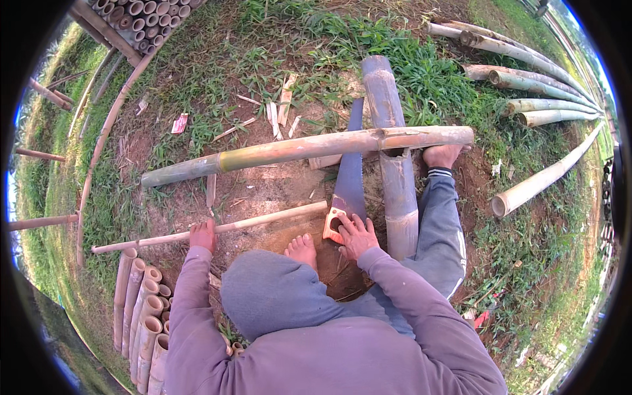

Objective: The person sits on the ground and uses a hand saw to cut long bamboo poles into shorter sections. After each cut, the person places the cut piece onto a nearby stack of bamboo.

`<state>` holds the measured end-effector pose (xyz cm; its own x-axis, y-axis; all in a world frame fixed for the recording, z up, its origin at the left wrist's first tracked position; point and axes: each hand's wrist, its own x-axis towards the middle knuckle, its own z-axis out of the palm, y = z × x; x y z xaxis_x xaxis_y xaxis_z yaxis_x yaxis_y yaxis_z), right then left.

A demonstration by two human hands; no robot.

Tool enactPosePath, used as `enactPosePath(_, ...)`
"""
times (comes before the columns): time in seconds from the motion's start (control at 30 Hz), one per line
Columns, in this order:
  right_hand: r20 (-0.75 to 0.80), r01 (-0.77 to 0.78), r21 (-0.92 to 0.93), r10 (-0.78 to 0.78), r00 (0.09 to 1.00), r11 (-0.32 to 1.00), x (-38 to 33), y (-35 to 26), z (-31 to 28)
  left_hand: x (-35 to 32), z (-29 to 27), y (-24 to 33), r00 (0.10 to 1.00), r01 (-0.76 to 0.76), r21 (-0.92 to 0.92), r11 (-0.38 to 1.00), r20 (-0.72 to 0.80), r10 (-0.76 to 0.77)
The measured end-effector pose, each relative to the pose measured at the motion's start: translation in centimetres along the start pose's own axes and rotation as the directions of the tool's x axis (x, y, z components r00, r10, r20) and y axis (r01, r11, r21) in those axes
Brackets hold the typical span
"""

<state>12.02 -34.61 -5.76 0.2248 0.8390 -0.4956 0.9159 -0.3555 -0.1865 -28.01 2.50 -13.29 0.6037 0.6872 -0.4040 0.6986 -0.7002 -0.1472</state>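
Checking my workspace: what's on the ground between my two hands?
Between the left hand and the right hand lies your bare foot on brown dirt, in the head view.

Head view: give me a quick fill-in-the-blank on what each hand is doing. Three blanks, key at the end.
1. The left hand grips a thin bamboo ____.
2. The right hand rests on the orange handle of a ____.
3. The long bamboo pole lies across a thick bamboo trunk, with a bare ____ pressing on its right end.

Missing words: stick; saw; foot
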Motion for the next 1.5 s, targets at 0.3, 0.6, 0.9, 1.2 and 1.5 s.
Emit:
enactPosePath(0.3,-0.893,0.288,-0.023,-0.149,0.425,0.957,-0.7,-4.7,-13.0,-3.1,-18.3,3.0,0.787,-0.354,-0.089,0.931,-0.567,0.245)
enactPosePath(0.6,-0.806,-0.022,-0.35,-0.289,0.517,0.936,-5.9,3.2,-23.1,2.2,-27.0,22.1,0.735,-0.632,-0.198,0.749,-0.459,0.499)
enactPosePath(0.9,-0.699,-0.01,-0.132,-0.086,0.71,0.991,-7.8,15.1,-21.1,6.5,-30.9,31.2,0.669,-0.735,-0.192,0.65,-0.356,0.652)
enactPosePath(1.2,-0.71,0.02,0.01,-0.007,0.704,1.0,-6.0,22.0,-21.1,10.7,-31.4,36.7,0.673,-0.738,-0.254,0.625,-0.34,0.657)
enactPosePath(1.5,-0.597,-0.117,0.199,0.215,0.773,0.973,-0.8,28.9,-19.9,14.8,-28.1,36.9,0.7,-0.694,-0.332,0.639,-0.517,0.492)
